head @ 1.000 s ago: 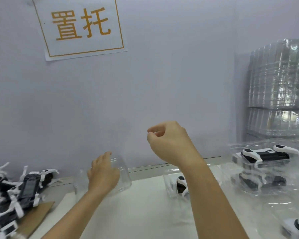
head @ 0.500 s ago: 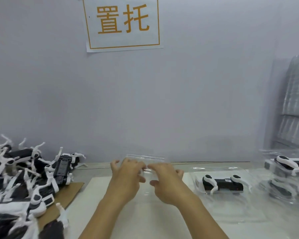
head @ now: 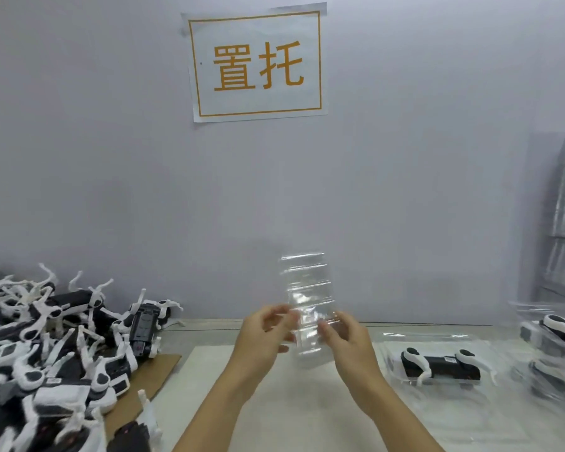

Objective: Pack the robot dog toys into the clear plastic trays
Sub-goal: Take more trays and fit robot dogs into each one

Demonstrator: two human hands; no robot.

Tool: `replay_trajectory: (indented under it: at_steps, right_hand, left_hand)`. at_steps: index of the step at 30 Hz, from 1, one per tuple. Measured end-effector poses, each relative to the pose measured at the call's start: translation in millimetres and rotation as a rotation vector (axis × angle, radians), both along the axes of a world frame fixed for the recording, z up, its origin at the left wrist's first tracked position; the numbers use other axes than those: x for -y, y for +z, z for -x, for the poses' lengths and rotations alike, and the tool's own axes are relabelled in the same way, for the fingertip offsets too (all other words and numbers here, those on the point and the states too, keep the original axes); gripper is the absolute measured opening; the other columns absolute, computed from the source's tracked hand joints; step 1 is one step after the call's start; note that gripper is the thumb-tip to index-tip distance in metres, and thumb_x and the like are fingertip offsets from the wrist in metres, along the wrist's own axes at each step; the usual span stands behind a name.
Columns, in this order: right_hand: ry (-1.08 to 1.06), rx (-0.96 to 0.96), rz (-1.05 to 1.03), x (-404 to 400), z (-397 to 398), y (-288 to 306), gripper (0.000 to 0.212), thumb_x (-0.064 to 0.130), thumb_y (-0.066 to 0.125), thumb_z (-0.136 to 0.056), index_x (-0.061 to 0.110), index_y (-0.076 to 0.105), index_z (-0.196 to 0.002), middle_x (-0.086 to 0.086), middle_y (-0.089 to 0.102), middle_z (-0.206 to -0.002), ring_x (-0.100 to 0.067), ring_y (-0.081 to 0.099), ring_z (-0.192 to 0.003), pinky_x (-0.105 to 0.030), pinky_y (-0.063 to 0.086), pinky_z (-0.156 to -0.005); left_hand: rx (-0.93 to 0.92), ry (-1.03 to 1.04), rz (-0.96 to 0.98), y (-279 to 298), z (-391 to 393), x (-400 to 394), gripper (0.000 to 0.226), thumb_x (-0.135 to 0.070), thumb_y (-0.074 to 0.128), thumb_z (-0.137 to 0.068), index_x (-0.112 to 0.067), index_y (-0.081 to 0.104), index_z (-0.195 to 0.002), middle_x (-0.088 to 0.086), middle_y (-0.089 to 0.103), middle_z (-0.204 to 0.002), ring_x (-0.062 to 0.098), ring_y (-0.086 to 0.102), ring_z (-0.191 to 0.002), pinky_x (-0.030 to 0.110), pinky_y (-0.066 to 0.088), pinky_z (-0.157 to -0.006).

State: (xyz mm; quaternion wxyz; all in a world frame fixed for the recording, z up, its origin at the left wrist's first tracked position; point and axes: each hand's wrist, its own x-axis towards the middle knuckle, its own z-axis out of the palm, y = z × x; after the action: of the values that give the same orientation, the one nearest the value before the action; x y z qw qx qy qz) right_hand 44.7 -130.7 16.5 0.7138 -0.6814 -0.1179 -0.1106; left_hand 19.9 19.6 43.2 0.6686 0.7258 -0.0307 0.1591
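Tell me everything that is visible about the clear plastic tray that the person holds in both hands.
The clear plastic tray is thin, transparent and glossy, with several horizontal ridges across it. It stands nearly upright, its long side vertical, lifted above the white mat in front of the grey wall. It looks empty. The left hand grips its lower left edge and the right hand its lower right edge; nothing else touches it.
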Motion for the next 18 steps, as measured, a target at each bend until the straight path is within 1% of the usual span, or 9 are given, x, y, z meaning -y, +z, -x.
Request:
replay_trajectory:
  at_steps: [2,3,5,8,10,14,16,18]
  right_hand:
    - [0.058,-0.015,0.033,-0.6,-0.4,-3.6,0.011,0.016,0.061,-0.098,0.024,0.068,-0.100,-0.004,0.072,-0.084,-0.005,0.064,-0.073,-0.015,0.048,-0.070]
    - [0.067,-0.024,0.045,-0.6,-0.6,-4.9,0.012,0.016,0.060,-0.098,0.024,0.068,-0.100,-0.005,0.073,-0.086,-0.006,0.065,-0.073,-0.016,0.048,-0.071]
    - [0.075,-0.035,0.044,-0.3,-1.0,-6.6,0.011,0.017,0.060,-0.098,0.024,0.068,-0.101,0.001,0.074,-0.082,-0.005,0.065,-0.073,-0.016,0.046,-0.070]
    - [0.065,-0.033,0.008,0.5,-3.3,-6.5,0.013,0.018,0.060,-0.099,0.027,0.067,-0.100,0.011,0.071,-0.071,0.000,0.062,-0.068,-0.008,0.045,-0.063]
    - [0.063,-0.039,-0.022,0.7,-4.1,-5.6,0.014,0.015,0.060,-0.099,0.027,0.067,-0.099,0.012,0.070,-0.067,0.003,0.061,-0.064,-0.006,0.044,-0.061]
    - [0.081,-0.059,-0.059,0.3,-5.4,-6.5,0.012,0.017,0.061,-0.098,0.024,0.067,-0.104,0.010,0.072,-0.073,0.001,0.061,-0.066,-0.011,0.046,-0.064]
    - [0.072,-0.047,-0.072,0.0,-6.2,-7.3,0.011,0.016,0.061,-0.098,0.019,0.068,-0.106,0.012,0.070,-0.070,0.002,0.061,-0.067,-0.009,0.045,-0.064]
    - [0.051,-0.034,-0.079,-0.4,-6.2,-6.9,0.010,0.014,0.061,-0.098,0.015,0.069,-0.103,0.013,0.070,-0.070,0.001,0.062,-0.069,-0.009,0.045,-0.066]
  left_hand:
    - [0.047,-0.019,-0.064,-6.5,-0.4,5.7,0.009,-0.022,0.068,-0.093,-0.016,0.074,-0.094,0.003,0.074,-0.081,0.014,0.067,-0.066,0.021,0.054,-0.065]
    - [0.056,-0.003,-0.069,-9.0,-1.4,7.5,0.009,-0.019,0.067,-0.094,-0.014,0.074,-0.090,0.005,0.074,-0.079,0.014,0.066,-0.064,0.020,0.054,-0.064]
    - [0.051,0.012,-0.043,-11.6,-2.4,7.5,0.009,-0.015,0.066,-0.094,-0.012,0.074,-0.090,0.008,0.074,-0.079,0.018,0.068,-0.064,0.020,0.053,-0.063]
    - [0.050,-0.008,0.014,-12.2,-2.8,4.8,0.013,-0.011,0.063,-0.096,-0.012,0.074,-0.090,0.007,0.075,-0.080,0.022,0.070,-0.066,0.020,0.053,-0.063]
    - [0.056,-0.019,0.016,-11.6,-1.6,4.9,0.018,-0.010,0.061,-0.097,-0.014,0.075,-0.087,0.005,0.076,-0.081,0.022,0.071,-0.066,0.021,0.054,-0.063]
    - [0.080,-0.008,0.014,-12.5,-1.4,3.7,0.024,-0.009,0.060,-0.097,-0.016,0.076,-0.081,0.007,0.075,-0.080,0.022,0.071,-0.065,0.021,0.054,-0.063]
    - [0.092,0.008,0.009,-13.2,-1.7,3.4,0.024,-0.009,0.058,-0.098,-0.014,0.075,-0.081,0.007,0.075,-0.079,0.021,0.070,-0.064,0.021,0.054,-0.063]
    - [0.118,0.043,0.008,-13.4,-3.5,3.6,0.024,-0.007,0.058,-0.097,-0.011,0.074,-0.080,0.007,0.074,-0.076,0.020,0.069,-0.062,0.021,0.054,-0.063]
